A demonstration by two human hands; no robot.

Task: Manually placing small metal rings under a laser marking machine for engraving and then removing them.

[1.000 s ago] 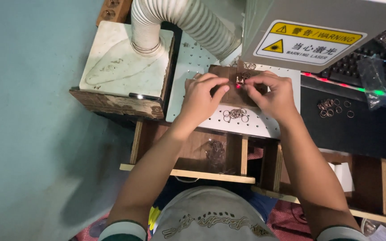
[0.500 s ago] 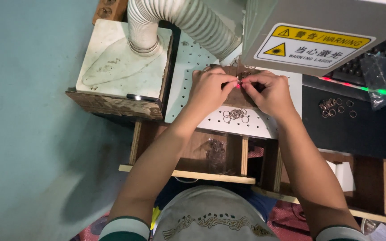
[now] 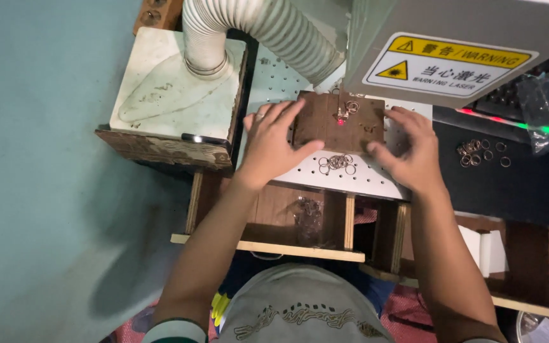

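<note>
A dark wooden block (image 3: 338, 124) lies on a white perforated plate (image 3: 357, 178) under a grey laser machine head (image 3: 459, 44). A small metal ring (image 3: 351, 107) sits on the block beside a red light dot (image 3: 340, 121). My left hand (image 3: 273, 143) rests against the block's left edge, thumb along its front. My right hand (image 3: 411, 149) touches its right edge with the fingers spread. A small heap of metal rings (image 3: 337, 163) lies on the plate between my hands.
A ribbed white hose (image 3: 268, 28) runs into a white box (image 3: 176, 95) at the left. More rings (image 3: 481, 152) lie on a black mat at the right, near a lit keyboard (image 3: 528, 105). Wooden shelving (image 3: 274, 244) stands below the plate.
Both hands were pinched together over the ring at the block's middle. They have let go and moved apart to the block's left and right edges.
</note>
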